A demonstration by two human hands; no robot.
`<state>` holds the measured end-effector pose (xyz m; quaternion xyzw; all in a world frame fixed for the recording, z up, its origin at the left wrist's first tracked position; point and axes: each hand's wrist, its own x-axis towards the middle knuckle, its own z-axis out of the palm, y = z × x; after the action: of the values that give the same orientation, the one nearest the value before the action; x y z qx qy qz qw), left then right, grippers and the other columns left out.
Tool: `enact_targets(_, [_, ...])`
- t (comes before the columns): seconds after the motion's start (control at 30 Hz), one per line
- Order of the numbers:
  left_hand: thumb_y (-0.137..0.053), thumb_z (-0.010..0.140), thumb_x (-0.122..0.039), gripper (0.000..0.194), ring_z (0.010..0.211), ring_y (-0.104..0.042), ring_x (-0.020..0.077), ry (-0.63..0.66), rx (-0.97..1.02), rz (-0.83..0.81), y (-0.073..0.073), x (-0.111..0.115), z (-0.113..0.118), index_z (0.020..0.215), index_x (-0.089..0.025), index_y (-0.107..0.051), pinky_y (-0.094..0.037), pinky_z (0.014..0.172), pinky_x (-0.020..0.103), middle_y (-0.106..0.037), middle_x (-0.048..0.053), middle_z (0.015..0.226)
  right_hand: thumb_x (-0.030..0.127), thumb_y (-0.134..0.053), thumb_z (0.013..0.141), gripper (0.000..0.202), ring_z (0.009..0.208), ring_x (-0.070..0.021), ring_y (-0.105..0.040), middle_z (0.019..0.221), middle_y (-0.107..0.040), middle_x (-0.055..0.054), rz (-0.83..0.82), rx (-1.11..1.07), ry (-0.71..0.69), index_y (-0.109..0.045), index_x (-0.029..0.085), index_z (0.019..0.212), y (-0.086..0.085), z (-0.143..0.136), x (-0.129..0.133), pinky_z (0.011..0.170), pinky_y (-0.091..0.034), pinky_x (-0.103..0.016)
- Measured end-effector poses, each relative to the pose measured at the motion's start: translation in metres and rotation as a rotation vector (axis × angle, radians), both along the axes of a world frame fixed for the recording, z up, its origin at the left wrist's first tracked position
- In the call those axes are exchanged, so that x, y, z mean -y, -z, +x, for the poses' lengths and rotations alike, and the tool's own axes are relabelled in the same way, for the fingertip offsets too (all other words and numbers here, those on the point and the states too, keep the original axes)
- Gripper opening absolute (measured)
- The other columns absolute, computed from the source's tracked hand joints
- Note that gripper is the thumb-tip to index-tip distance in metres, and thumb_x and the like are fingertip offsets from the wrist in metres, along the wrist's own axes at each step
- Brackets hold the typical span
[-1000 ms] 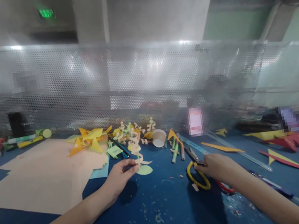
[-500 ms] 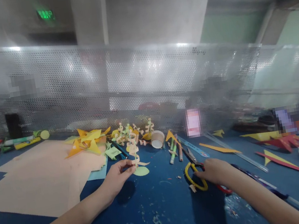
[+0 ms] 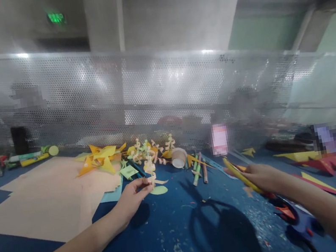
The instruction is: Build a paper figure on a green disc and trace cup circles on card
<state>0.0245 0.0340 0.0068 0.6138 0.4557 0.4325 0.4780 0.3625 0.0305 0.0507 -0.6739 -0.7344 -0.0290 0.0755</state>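
Observation:
My left hand (image 3: pixel 136 193) pinches the lower part of a pale, curled paper spiral (image 3: pixel 149 167), which stands upright on a thin green stem. At its foot a light green paper oval (image 3: pixel 159 190) lies close to the blue table. On the right, my right hand (image 3: pixel 260 177) is closed around scissors (image 3: pixel 239 174) and holds them above the table. Their yellow handle loop shows edge-on; the blades are hidden or blurred. Below the scissors their shadow falls across the tabletop.
Cream paper sheets (image 3: pixel 51 197) cover the left side. Behind are yellow paper stars (image 3: pixel 104 156), more paper curls and a paper cup (image 3: pixel 179 158). Green rolled sticks (image 3: pixel 196 170) lie mid-table. A dark blue tool (image 3: pixel 309 218) sits at right. A perforated screen (image 3: pixel 92 95) runs behind.
My right hand has lifted the scissors off the table and moved slightly right and up, turning them. My left hand stays at the paper spiral. The view has shifted slightly.

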Motion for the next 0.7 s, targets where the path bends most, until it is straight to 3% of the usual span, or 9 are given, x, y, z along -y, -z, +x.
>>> enact_targets(0.13, [-0.057,0.070,-0.040,0.030,0.091,-0.053,0.0221,0.045,0.004,-0.011,0.000,-0.003,-0.003,0.087,-0.015,-0.058,-0.037,0.080,0.030,-0.061,0.004,0.089,0.049,-0.014,0.090,0.058,0.070,-0.0198,-0.065,0.083,-0.068,-0.012,-0.090,-0.364,-0.026,-0.061,0.016,0.097,-0.006,-0.032,0.015,0.061,-0.052,-0.029])
enact_targets(0.2, [-0.058,0.071,-0.041,0.032,0.094,-0.052,0.0222,0.088,-0.005,-0.022,-0.001,-0.005,-0.007,0.090,-0.015,-0.058,-0.037,0.082,0.029,-0.061,0.005,0.094,0.055,-0.017,0.087,0.059,0.085,-0.0213,-0.063,0.099,-0.065,-0.013,-0.279,-0.663,-0.097,-0.058,0.016,0.105,-0.014,-0.051,0.027,0.074,-0.051,-0.032])
enact_targets(0.23, [-0.057,0.072,-0.041,0.032,0.096,-0.052,0.0222,0.116,-0.013,-0.028,-0.001,-0.006,-0.009,0.092,-0.015,-0.058,-0.037,0.082,0.029,-0.061,0.005,0.096,0.058,-0.022,0.085,0.057,0.090,-0.0218,-0.062,0.105,-0.063,-0.012,-0.371,-0.681,-0.158,-0.057,0.017,0.107,-0.018,-0.059,0.032,0.078,-0.050,-0.033])
enact_targets(0.3, [-0.056,0.073,-0.039,0.030,0.097,-0.052,0.0220,0.182,-0.037,-0.039,-0.005,-0.007,-0.013,0.092,-0.016,-0.059,-0.037,0.083,0.028,-0.061,0.004,0.098,0.061,-0.029,0.082,0.053,0.091,-0.0222,-0.059,0.104,-0.062,-0.010,-0.433,-0.586,-0.306,-0.058,0.019,0.099,-0.025,-0.070,0.041,0.081,-0.047,-0.033])
enact_targets(0.37, [-0.055,0.073,-0.036,0.025,0.097,-0.052,0.0214,0.250,-0.072,-0.046,-0.011,-0.007,-0.017,0.090,-0.018,-0.061,-0.037,0.084,0.028,-0.063,0.003,0.096,0.063,-0.029,0.082,0.053,0.075,-0.0197,-0.060,0.082,-0.063,-0.006,-0.481,-0.436,-0.397,-0.057,0.018,0.083,-0.027,-0.076,0.047,0.072,-0.049,-0.032])
enact_targets(0.47, [-0.058,0.071,-0.032,0.020,0.092,-0.053,0.0215,0.325,-0.148,-0.056,-0.022,-0.007,-0.024,0.083,-0.018,-0.063,-0.037,0.082,0.028,-0.064,0.001,0.090,0.065,-0.023,0.082,0.054,0.049,-0.0124,-0.052,0.059,-0.048,0.002,-0.613,-0.362,-0.381,-0.048,0.018,0.070,-0.026,-0.079,0.052,0.050,-0.045,-0.025])
enact_targets(0.7, [-0.056,0.075,-0.037,0.023,0.094,-0.054,0.0208,0.469,-0.403,0.009,-0.036,-0.008,-0.032,0.088,-0.019,-0.061,-0.038,0.081,0.026,-0.063,0.002,0.094,0.067,-0.027,0.079,0.056,0.052,-0.0120,-0.040,0.057,-0.041,0.002,-0.541,-0.135,-0.509,-0.050,0.018,0.066,-0.029,-0.087,0.059,0.048,-0.034,-0.023])
